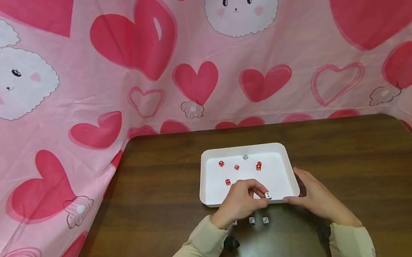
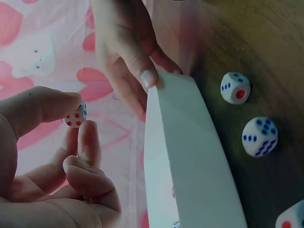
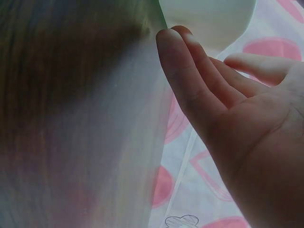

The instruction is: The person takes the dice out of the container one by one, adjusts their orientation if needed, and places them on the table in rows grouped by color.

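Left hand (image 1: 242, 200) in a thumb-and-fingertip pinch around a white die (image 1: 268, 195), near the white tray (image 1: 212, 175).

Ten dice (image 1: 237, 167) show: five red dice (image 1: 221, 163) and one pale die (image 1: 245, 157) inside one white tray (image 1: 202, 192), three white dice (image 2: 260, 137) on one tabletop (image 1: 151, 191), one white die (image 2: 75, 117) in the left hand (image 1: 240, 201). With the right hand (image 1: 316, 197), that makes two hands, in two sleeves (image 1: 194, 256). Two rabbit heads (image 1: 243, 12) show on the cloth (image 1: 297, 42).

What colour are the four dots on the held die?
Red; the die shows best in the left wrist view.
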Available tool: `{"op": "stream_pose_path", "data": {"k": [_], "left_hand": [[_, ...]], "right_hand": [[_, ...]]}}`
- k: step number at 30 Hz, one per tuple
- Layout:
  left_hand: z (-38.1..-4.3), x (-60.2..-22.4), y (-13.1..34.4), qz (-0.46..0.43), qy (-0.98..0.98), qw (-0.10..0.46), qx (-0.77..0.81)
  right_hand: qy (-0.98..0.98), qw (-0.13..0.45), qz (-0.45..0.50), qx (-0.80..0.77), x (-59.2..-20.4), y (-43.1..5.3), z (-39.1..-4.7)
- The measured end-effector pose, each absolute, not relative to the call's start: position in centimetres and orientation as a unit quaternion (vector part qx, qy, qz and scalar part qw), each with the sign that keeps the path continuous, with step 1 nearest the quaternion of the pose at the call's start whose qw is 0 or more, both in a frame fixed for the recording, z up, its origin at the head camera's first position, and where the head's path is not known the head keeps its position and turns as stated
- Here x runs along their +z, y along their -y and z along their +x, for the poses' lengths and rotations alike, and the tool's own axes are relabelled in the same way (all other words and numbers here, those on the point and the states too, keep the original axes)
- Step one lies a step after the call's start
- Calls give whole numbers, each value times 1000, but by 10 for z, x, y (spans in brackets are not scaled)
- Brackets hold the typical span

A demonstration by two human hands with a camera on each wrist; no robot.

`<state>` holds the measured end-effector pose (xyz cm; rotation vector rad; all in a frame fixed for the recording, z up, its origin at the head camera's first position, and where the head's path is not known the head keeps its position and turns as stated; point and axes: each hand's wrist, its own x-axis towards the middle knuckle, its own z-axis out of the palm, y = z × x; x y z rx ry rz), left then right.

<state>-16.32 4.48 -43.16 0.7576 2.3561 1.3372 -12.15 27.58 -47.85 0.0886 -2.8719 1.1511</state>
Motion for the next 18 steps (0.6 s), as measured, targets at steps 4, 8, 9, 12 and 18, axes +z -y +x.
{"op": "stream_pose_path", "data": {"k": [4, 8, 9, 12, 18], "left_hand": [[-160, -435, -46, 269, -823, 161, 474], [-156, -438, -46, 254, -826, 167, 474], [-155, -438, -46, 251, -829, 168, 471], [-153, -441, -46, 255, -837, 162, 456], [-148, -452, -49, 278, -847, 135, 433]], "right_hand": [[928, 15, 22, 372, -477, -275, -121], [928, 13, 21, 371, -476, -275, -120], [929, 12, 20, 370, -476, -275, -120], [929, 5, 16, 369, -476, -275, -121], [929, -6, 9, 371, -475, -276, -122]]}}
